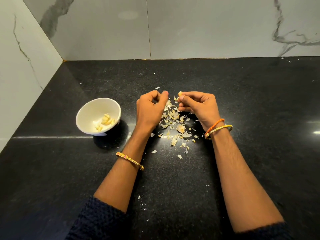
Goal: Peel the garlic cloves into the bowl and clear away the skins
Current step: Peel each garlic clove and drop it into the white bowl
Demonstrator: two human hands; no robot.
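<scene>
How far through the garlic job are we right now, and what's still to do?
Done: several peeled garlic cloves lie in the white ceramic bowl. In hand: the right hand pinches a pale garlic clove; the left hand is curled beside it, and I can't tell if it holds anything. Left: that clove goes into the bowl, and the papery garlic skins strewn over the black speckled counter need clearing.

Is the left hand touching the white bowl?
Apart. The head view shows bare black counter between the left hand and the white bowl.
</scene>
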